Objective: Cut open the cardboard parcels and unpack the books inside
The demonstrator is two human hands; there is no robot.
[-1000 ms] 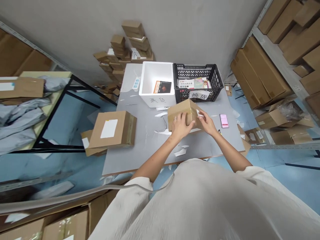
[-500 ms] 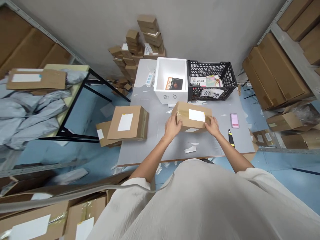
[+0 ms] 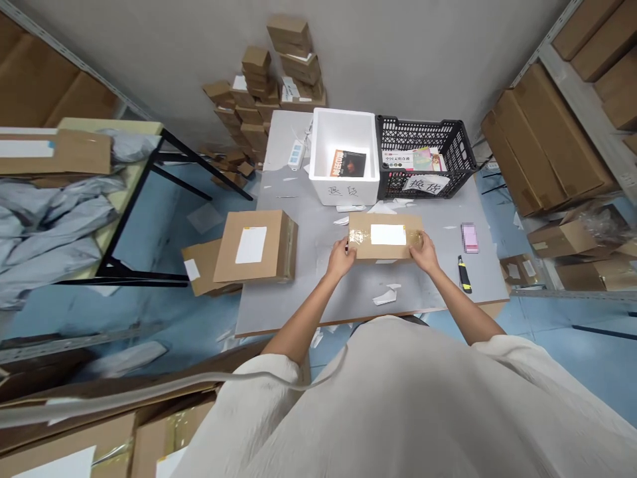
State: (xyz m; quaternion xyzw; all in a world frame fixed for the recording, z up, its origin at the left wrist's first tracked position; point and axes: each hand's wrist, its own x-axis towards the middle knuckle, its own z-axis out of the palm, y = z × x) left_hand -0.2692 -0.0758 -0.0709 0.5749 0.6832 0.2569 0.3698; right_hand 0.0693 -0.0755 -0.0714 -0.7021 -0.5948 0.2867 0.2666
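Note:
Between my two hands is a taped cardboard box with a white label on top. My left hand grips its left end, and my right hand grips the right end. Whether the box rests on the grey table or is held just above it, I cannot tell. A black and yellow utility knife lies right of my right hand, below a pink phone-like object. Scraps of white paper lie on the table in front of me.
Behind the box stand a white foam bin with a book inside and a black plastic crate with books. A larger cardboard box sits at the table's left edge. Shelves of cartons flank the right; stacked boxes stand against the wall.
The box has tilted back toward level, so its top faces me more squarely and less of its front shows. Both hands keep their grip. The camera view has shifted slightly.

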